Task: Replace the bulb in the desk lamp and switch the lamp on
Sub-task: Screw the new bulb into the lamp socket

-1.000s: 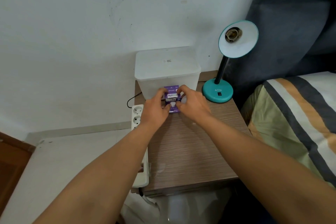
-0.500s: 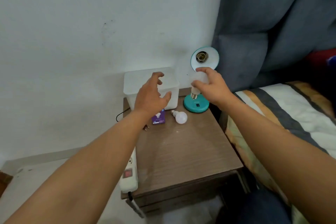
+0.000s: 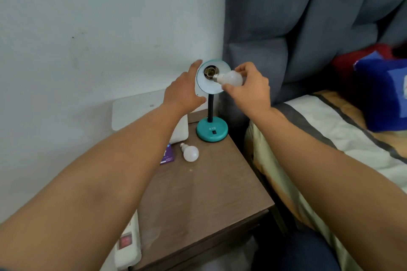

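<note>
A teal desk lamp (image 3: 211, 131) stands at the back of a wooden bedside table (image 3: 204, 196), its shade (image 3: 207, 86) facing me with a bare socket (image 3: 209, 71) in the middle. My right hand (image 3: 251, 88) holds a white bulb (image 3: 231, 78) with its screw base just at the socket's mouth. My left hand (image 3: 184, 92) is spread beside the left rim of the shade, fingertips near its back edge; I cannot tell whether it touches. A second white bulb (image 3: 189, 152) lies on the table beside a purple bulb box (image 3: 167, 154).
A white plastic container (image 3: 149, 114) sits behind my left arm against the wall. A white power strip (image 3: 128, 246) hangs at the table's left edge. A bed with a striped cover (image 3: 330, 138) adjoins the table on the right, a grey curtain (image 3: 308, 17) behind.
My right hand has raised the bulb from near the lamp base up to the socket. My left hand has moved from over the container to the shade's left rim.
</note>
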